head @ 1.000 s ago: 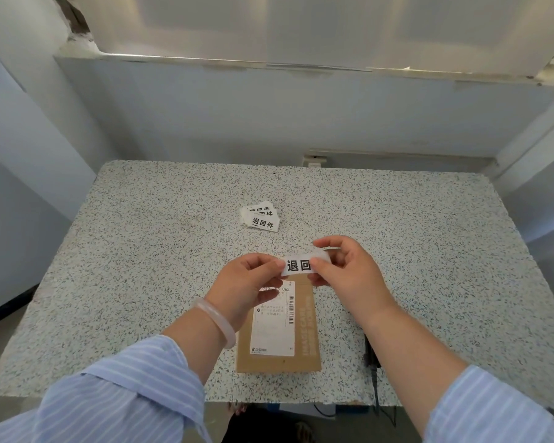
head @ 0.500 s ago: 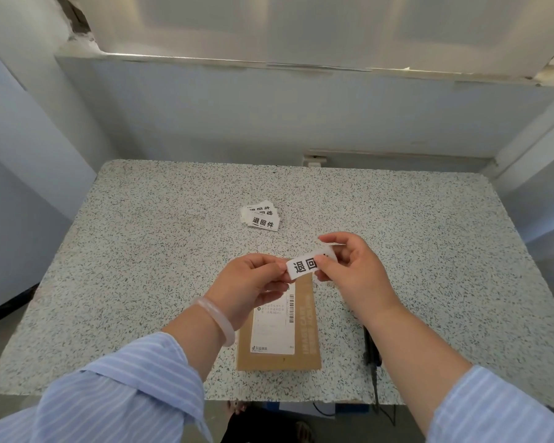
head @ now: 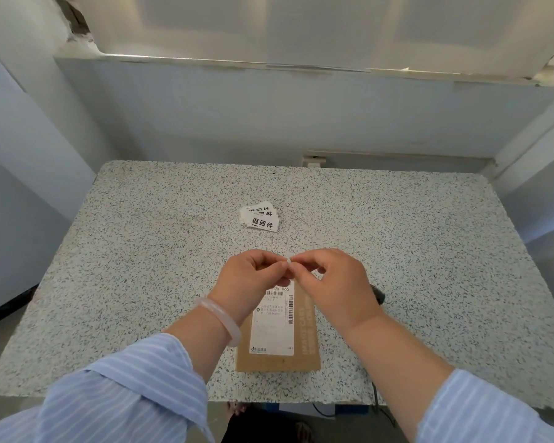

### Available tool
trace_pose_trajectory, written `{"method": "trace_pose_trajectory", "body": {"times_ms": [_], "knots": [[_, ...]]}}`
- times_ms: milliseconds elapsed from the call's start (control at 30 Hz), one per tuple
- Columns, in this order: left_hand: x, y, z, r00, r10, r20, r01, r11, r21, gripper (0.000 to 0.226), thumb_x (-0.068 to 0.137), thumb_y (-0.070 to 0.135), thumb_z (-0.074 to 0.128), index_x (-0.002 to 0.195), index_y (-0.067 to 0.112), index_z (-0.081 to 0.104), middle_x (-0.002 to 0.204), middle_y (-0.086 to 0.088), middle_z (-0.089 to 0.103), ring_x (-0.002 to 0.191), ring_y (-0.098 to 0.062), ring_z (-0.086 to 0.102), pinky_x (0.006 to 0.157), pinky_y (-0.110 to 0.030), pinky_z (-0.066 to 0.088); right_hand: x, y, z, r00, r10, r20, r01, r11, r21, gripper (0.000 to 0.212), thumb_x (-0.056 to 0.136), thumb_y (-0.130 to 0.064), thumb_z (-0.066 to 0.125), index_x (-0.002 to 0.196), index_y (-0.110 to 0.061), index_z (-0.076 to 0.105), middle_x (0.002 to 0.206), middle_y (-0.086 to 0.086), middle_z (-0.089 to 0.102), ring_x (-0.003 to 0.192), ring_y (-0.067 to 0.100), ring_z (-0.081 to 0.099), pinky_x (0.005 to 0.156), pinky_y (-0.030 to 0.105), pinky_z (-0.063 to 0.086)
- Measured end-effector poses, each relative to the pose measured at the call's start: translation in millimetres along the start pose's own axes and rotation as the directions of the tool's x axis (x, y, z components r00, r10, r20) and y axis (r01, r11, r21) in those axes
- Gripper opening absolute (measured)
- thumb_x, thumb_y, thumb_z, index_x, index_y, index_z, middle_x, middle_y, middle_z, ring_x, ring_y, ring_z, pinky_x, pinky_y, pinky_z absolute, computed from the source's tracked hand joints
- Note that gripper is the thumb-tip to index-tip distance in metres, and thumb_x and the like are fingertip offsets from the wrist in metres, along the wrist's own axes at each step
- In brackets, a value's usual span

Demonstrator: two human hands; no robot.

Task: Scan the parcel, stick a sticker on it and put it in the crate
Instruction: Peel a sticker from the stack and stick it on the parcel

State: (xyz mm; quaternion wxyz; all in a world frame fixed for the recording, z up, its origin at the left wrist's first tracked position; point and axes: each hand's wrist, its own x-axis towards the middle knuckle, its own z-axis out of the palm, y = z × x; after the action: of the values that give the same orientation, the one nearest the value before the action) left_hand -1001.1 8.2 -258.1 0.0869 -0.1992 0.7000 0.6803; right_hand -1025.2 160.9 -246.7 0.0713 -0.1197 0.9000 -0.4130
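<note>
While both hands meet above the parcel's far end, sticker step judged in hand. Left hand [head: 253,276] and right hand [head: 327,279] pinched fingertip to fingertip on a small white sticker [head: 289,261], only a sliver showing; probably working it off its backing, cannot tell for sure. Parcel [head: 279,330] flat near the tabletop's [head: 141,251] near edge, brown, shipping label [head: 274,321] face up, touched by neither hand as far as visible. Spare stickers [head: 259,216] heaped nearer the tabletop's middle. Dark object [head: 378,295] beside the right wrist, possibly the scanner. No crate in view. Next move calls for lowering the sticker onto bare cardboard or label margin, clear of the barcode, pressed flat.
</note>
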Motion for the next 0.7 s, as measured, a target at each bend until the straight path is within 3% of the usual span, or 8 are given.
{"method": "trace_pose_trajectory", "body": {"times_ms": [100,267,400,500,600,700], "knots": [[-0.3,0.9,0.4,0.998,0.057,-0.014,-0.055,0.991,0.121,0.005,0.085,0.015,0.068,0.086,0.012,0.072,0.075,-0.002,0.076,0.073,-0.012,0.072,0.072,-0.024,0.058,0.9,0.8,1.0,0.999,0.048,0.02,-0.049,0.998,0.048,0.017,0.086,-0.035,0.069,0.099,-0.026,0.076,0.09,-0.012,0.071,0.082,-0.009,0.06,0.068,0.0,0.041],[-0.6,3.5,4.6,0.989,0.144,-0.025,-0.135,0.965,0.223,0.008,0.087,0.016,0.066,0.082,0.021,0.069,0.07,0.007,0.072,0.067,0.0,0.068,0.065,-0.015,0.055,3.2,1.5,3.2,0.99,0.141,0.025,-0.143,0.968,0.204,0.01,0.087,-0.03,0.07,0.092,-0.027,0.076,0.082,-0.011,0.075,0.08,-0.002,0.069,0.073,0.016,0.054],[2.0,3.9,6.8,0.989,0.14,-0.042,-0.127,0.968,0.218,0.013,0.086,0.014,0.066,0.08,0.024,0.068,0.072,0.006,0.073,0.075,-0.007,0.071,0.075,-0.027,0.057,7.0,2.1,2.9,0.988,0.149,0.032,-0.152,0.961,0.232,0.01,0.087,-0.023,0.07,0.095,-0.021,0.076,0.081,-0.01,0.075,0.079,-0.006,0.068,0.067,0.006,0.05],[3.9,4.5,6.2,0.99,0.132,-0.038,-0.121,0.97,0.209,0.013,0.086,0.015,0.067,0.078,0.026,0.069,0.07,0.007,0.074,0.076,-0.01,0.072,0.078,-0.033,0.058,8.8,2.5,1.7,0.99,0.141,0.026,-0.143,0.969,0.204,0.011,0.087,-0.025,0.07,0.095,-0.022,0.077,0.082,-0.009,0.076,0.079,-0.002,0.069,0.068,0.008,0.051],[4.3,6.5,6.2,0.988,0.155,-0.026,-0.142,0.95,0.276,0.013,0.086,0.018,0.066,0.078,0.028,0.067,0.07,0.01,0.073,0.075,-0.005,0.07,0.074,-0.026,0.057,9.7,3.0,0.6,0.992,0.126,0.03,-0.13,0.978,0.163,0.013,0.087,-0.027,0.069,0.096,-0.022,0.077,0.083,-0.008,0.076,0.08,0.0,0.069,0.072,0.016,0.054],[3.2,9.6,7.5,0.981,0.192,-0.02,-0.172,0.913,0.37,0.012,0.087,0.021,0.065,0.077,0.029,0.066,0.069,0.013,0.07,0.07,-0.003,0.067,0.064,-0.016,0.053,10.7,3.4,0.1,0.991,0.127,0.035,-0.131,0.98,0.148,0.012,0.087,-0.026,0.068,0.093,-0.021,0.077,0.081,-0.01,0.075,0.077,-0.001,0.068,0.069,0.015,0.053]]}}
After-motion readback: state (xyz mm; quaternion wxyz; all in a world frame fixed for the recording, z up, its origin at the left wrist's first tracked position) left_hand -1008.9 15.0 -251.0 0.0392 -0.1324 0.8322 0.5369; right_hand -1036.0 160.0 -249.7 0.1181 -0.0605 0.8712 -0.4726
